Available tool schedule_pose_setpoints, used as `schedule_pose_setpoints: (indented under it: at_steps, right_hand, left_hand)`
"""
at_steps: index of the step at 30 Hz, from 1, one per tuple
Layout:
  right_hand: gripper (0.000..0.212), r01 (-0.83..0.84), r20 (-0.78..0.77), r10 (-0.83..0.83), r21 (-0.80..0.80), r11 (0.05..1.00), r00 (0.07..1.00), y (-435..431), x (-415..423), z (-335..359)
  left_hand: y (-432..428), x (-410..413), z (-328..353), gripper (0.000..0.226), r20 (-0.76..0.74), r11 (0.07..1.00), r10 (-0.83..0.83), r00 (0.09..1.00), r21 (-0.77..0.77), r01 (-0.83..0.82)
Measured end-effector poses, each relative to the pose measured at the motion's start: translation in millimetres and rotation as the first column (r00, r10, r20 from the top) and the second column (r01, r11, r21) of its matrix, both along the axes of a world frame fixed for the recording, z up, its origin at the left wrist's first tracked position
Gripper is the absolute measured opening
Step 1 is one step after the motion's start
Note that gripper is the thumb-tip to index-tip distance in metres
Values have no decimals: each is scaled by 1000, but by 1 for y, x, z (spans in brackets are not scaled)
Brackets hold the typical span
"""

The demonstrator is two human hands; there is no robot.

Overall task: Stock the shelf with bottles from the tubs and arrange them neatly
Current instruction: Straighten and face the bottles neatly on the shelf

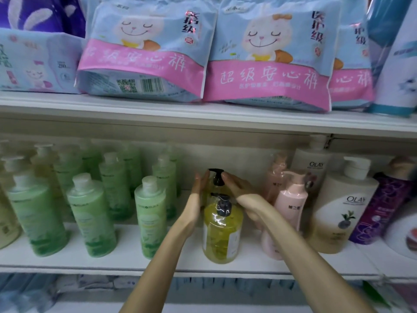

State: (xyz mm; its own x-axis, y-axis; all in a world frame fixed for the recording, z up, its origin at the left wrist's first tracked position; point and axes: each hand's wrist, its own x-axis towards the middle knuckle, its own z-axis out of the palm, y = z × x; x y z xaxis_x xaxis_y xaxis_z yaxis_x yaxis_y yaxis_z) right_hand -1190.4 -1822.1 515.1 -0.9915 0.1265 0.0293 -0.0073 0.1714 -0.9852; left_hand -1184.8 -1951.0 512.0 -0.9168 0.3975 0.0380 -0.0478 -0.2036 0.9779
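Two yellow pump bottles with black pumps stand one behind the other on the white shelf [126, 256]. The front yellow bottle [222, 233] is near the shelf's front edge. The rear yellow bottle [216, 180] stands deeper in, mostly hidden between my hands. My left hand [198, 190] lies flat against its left side with straight fingers. My right hand [239, 188] reaches over from the right, fingers straight, touching the bottle by its black pump. Neither hand curls round it.
Several green bottles [151, 215] stand in rows on the left. Pink pump bottles [291, 199], white Olay bottles [338, 211] and a purple bottle [381, 206] crowd the right. The upper shelf board [203, 118] holds pink-and-blue packs [268, 55] overhead.
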Motion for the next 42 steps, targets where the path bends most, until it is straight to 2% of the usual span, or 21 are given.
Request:
schedule_pose_setpoints:
  at_steps: [4,11,14,16,18,22,25,27,33,36,42]
  right_hand:
    - [40,38,5,-38,-6,999,999,-1,-4,4]
    - [52,57,12,-57,-22,998,998,2,-13,2]
    - [44,66,4,-66,-44,997,998,2,-17,1]
    - [34,62,-3,-62,-43,997,998,1,-18,1]
    - [37,68,3,-68,-44,997,998,0,-18,2]
    - [39,69,9,-69,-43,997,998,0,-16,2]
    - [44,73,17,-72,-44,996,997,0,-16,2]
    - [46,78,35,-77,-34,996,996,0,-17,2]
    - [23,105,63,-101,-59,993,993,3,-17,6]
    - [26,109,74,-104,-66,992,992,3,-14,4]
    - [14,93,30,-90,-98,991,995,-2,-7,5]
  left_hand:
    - [1,-11,-6,61,19,999,15,1000,28,-16]
    - [4,-20,-3,55,40,996,23,999,89,-27]
    - [7,-17,6,52,53,993,-1,999,121,-6]
    - [8,-19,6,46,38,994,16,999,109,-20]
    - [7,-21,3,38,38,994,25,999,101,-29]
    - [4,-25,-4,48,12,998,23,1000,62,-23]
    - [3,-24,-5,43,0,999,27,1000,45,-27]
    - [2,-24,-4,49,2,999,28,1000,24,-28]
    - [1,-27,-5,53,-3,1000,26,1000,-9,-26]
    - [-1,-27,-8,53,-3,999,31,1000,-39,-31]
    - [-5,-28,-7,52,5,997,56,998,-59,-55]
